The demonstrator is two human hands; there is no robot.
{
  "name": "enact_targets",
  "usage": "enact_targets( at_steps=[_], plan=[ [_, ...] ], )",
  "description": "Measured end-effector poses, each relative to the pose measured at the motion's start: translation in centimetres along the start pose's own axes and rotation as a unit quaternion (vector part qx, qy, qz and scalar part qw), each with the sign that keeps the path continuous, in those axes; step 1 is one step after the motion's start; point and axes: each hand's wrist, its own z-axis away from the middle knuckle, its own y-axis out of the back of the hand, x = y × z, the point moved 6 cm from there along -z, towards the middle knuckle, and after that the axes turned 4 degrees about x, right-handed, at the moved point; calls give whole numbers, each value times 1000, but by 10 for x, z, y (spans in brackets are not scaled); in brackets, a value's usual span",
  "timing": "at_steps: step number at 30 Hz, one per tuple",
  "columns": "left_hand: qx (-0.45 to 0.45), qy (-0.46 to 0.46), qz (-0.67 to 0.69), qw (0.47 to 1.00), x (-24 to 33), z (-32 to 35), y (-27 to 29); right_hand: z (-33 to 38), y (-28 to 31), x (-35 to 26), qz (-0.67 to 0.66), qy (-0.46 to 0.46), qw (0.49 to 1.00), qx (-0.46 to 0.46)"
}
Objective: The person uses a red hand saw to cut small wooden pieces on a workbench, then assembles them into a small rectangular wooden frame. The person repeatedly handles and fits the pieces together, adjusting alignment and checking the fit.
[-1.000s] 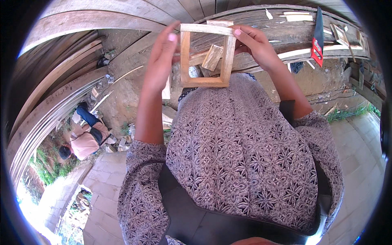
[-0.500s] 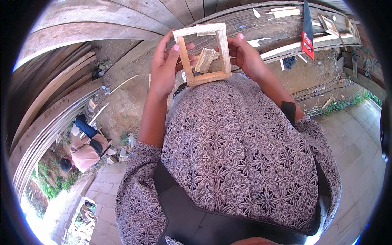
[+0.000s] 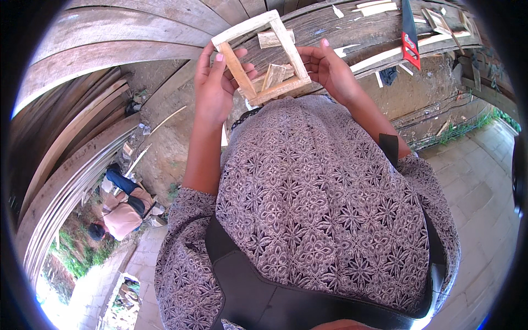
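A small rectangular wooden frame is held up in front of my chest, tilted. My left hand grips its left bar, thumb in front and fingers reaching round behind. On the other side, the fingers of my right hand press against the right bar while the thumb points up, off the wood. Through the opening I see a short wood offcut below and another short piece of wood on the bench.
A handsaw with a red handle lies on the plank bench, among wood scraps and a second small frame. Long boards are stacked at the left. Beyond them, a person is bent low near the ground.
The wooden frame has moved up and slightly left and tilted, its top right corner swinging left. Both hands have shifted with it, and the right fingers now sit lower along its right bar.
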Motion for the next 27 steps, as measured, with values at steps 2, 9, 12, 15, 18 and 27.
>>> enact_targets(
  at_steps=[2,9,12,15,18,27],
  plan=[
    [-3,-4,5,1000,2,-1,1,0,1,2,0,-2,1000,-4],
    [-17,-16,29,999,4,-6,-3,-2,15,-2,-45,19,998,28],
    [-25,-18,31,999,6,-8,-4,-7,30,-9,-59,44,996,55],
    [-26,-19,23,999,8,-8,-4,-6,31,-19,3,75,995,65],
    [-34,-20,-4,999,12,-7,-10,-5,25,-22,54,93,994,35],
    [-61,-15,-41,997,4,-8,-13,-4,8,-15,80,86,993,5]
  ],
)
